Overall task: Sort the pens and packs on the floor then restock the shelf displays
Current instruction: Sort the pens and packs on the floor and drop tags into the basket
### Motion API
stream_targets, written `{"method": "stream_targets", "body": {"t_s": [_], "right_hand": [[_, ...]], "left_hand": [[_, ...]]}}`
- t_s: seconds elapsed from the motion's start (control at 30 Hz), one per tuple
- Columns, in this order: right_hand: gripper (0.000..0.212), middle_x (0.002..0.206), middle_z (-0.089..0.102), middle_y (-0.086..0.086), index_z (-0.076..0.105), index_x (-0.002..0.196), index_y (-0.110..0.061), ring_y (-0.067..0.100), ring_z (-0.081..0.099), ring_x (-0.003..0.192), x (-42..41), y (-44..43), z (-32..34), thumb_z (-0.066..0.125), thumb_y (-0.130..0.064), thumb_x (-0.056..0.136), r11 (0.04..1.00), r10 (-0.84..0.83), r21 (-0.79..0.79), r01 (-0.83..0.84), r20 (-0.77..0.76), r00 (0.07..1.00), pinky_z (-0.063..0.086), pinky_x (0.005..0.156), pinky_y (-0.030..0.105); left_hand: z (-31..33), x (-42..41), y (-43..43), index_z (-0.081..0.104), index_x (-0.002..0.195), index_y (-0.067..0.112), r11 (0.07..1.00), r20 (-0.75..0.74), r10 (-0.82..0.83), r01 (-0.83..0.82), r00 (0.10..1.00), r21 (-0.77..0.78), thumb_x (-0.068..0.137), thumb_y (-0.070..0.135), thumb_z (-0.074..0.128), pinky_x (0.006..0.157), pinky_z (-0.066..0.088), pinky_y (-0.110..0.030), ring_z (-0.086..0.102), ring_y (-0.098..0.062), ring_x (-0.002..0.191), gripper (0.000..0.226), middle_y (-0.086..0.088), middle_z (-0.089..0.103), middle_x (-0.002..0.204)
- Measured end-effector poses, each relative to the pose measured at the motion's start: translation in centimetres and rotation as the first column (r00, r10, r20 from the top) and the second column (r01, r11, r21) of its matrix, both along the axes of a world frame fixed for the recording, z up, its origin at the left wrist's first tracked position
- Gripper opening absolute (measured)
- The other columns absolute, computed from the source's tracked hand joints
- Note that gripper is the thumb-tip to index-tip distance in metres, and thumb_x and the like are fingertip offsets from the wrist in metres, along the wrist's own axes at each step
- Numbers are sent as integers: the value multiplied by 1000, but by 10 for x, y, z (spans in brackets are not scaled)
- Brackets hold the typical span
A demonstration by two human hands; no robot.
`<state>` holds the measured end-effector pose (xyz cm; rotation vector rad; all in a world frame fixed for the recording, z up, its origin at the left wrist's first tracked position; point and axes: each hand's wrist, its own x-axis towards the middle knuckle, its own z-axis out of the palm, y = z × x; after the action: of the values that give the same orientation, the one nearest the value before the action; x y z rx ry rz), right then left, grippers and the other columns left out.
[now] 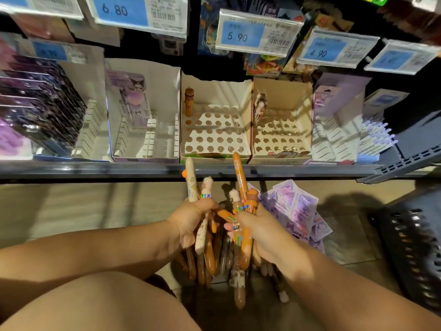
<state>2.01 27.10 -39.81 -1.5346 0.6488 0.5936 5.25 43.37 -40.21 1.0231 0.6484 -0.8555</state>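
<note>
The left hole tray is sitting nearly open, one brown pen standing at its back-left corner; right hole tray is showing the same, a pale-topped pen leaning at back-left; price tags are hanging low overhead, shelf rail crossing in front, black basket crowding the right

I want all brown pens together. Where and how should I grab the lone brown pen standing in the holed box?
Probably take the brown pen by its upper barrel, just under the cap, coming from above and front right. It stands upright in a back-corner hole, with the box walls close behind it and on its left.
</note>
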Motion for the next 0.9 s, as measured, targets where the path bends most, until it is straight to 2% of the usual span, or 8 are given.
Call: {"method": "stream_targets", "body": {"t_s": [0.13, 0.23, 0.3, 0.37, 0.5, 0.63, 0.73, 0.9], "right_hand": [[23, 95, 62, 9, 53, 117, -12, 24, 65, 82, -3, -35, -7, 50, -2, 96, 999, -33, -33, 34, 16, 999, 53, 72, 37], [28, 99, 68, -1, 57, 116, -26, 17, 68, 88, -4, -70, -21, 61, -20, 89, 972, 17, -237, -10, 30, 999, 55, 85, 46], [36, 94, 69, -1, 56, 105, -30, 6, 69, 71, -3, -93, -37, 64, -43, 72, 919, 87, -382, -96, -41, 995, 59, 68, 35], [31, 85, 63, 4, 50, 97, -27, 7, 61, 51, 1, -104, -47, 61, -43, 73, 879, 122, -453, -151, -92, 988, 50, 45, 27], [27, 94, 65, 11, 53, 104, -22, 28, 65, 86, 11, -95, -53, 61, -26, 79, 847, 141, -509, -155, -65, 988, 52, 82, 46], [32, 94, 63, 8, 48, 118, -17, 21, 60, 81, 18, -89, -72, 60, -14, 89, 873, 185, -448, -196, -69, 980, 49, 76, 34], [36, 101, 66, 6, 48, 120, -16, 22, 63, 93, 17, -92, -86, 63, -17, 87, 866, 204, -452, -213, -71, 976, 51, 88, 39], [34, 91, 67, 3, 58, 109, -14, 23, 67, 91, 12, -106, -112, 67, -28, 80, 837, 218, -502, -217, -57, 974, 54, 83, 41]], "left_hand": [[-5, 4, 10, 52, 86, 2, 998, -9, -13, 13, 1000, 55, 90, 10, 56, 41, 46, -22, 51, -20, 36, 9, -12, 53, 52], [-15, 1, 16, 53, 88, 2, 997, -37, -52, 54, 998, 62, 90, 10, 56, 41, 47, -23, 54, -19, 41, 10, -13, 55, 61], [-22, -1, 20, 54, 86, 0, 993, -41, -92, 95, 995, 71, 91, 9, 55, 42, 48, -24, 55, -20, 42, 10, -14, 57, 62], [-28, -2, 22, 55, 79, -2, 986, -35, -147, 149, 989, 73, 90, 7, 55, 43, 48, -23, 55, -21, 42, 14, -15, 58, 61], [-33, -5, 25, 60, 71, 2, 970, -8, -230, 230, 973, 74, 68, 11, 71, 54, 50, -29, 55, -22, 52, 14, -13, 60, 62], [-34, -5, 27, 61, 79, 2, 958, -27, -280, 281, 960, 58, 52, 15, 74, 66, 53, -36, 58, -25, 60, 32, -15, 60, 68], [-34, -3, 24, 60, 83, 1, 954, -29, -293, 294, 956, 59, 53, 15, 73, 70, 57, -39, 63, -28, 67, 36, -17, 61, 72], [-32, -2, 20, 58, 86, 3, 954, -16, -296, 296, 955, 46, 57, 14, 68, 62, 55, -34, 64, -26, 63, 32, -15, 62, 70]]}}
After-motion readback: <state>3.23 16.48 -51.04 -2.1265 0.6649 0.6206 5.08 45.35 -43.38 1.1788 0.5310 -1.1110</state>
